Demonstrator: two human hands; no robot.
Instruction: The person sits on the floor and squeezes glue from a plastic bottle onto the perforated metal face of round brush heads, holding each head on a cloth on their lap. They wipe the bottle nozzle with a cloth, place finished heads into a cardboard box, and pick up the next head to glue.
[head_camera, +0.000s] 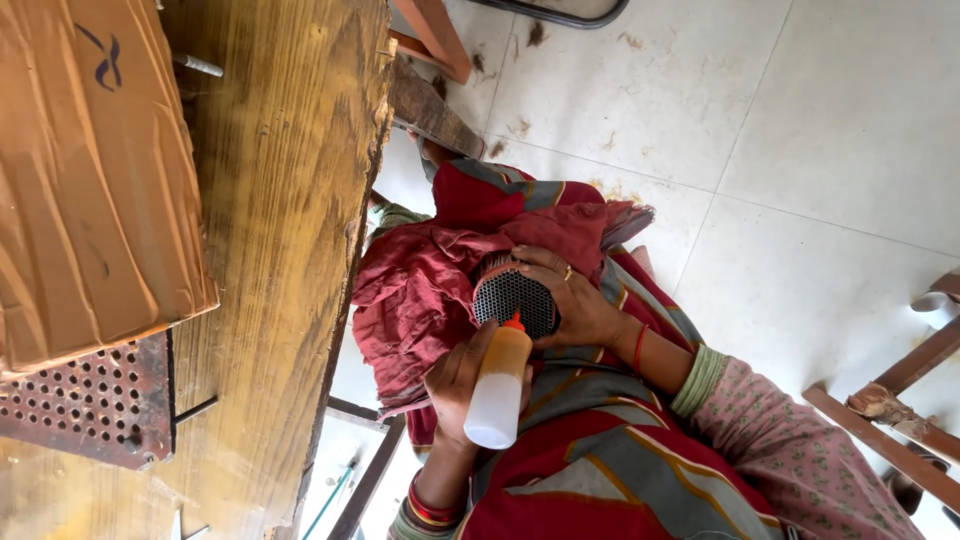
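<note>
My left hand (452, 385) grips a small translucent squeeze bottle (499, 390) with an orange nozzle. The nozzle tip touches a round black perforated metal mesh piece (510, 298). My right hand (572, 300), with a ring on one finger, holds that mesh piece from the side against a crumpled red cloth (420, 290) on my lap. Red bangles circle both wrists. The far side of the mesh piece is hidden in the cloth.
A worn wooden table (285, 200) runs along the left, carrying a cardboard box (90, 180) and a rusty perforated metal sheet (85, 405). Pale floor tiles (760, 120) lie beyond. Wooden furniture legs (900, 420) stand at the right edge.
</note>
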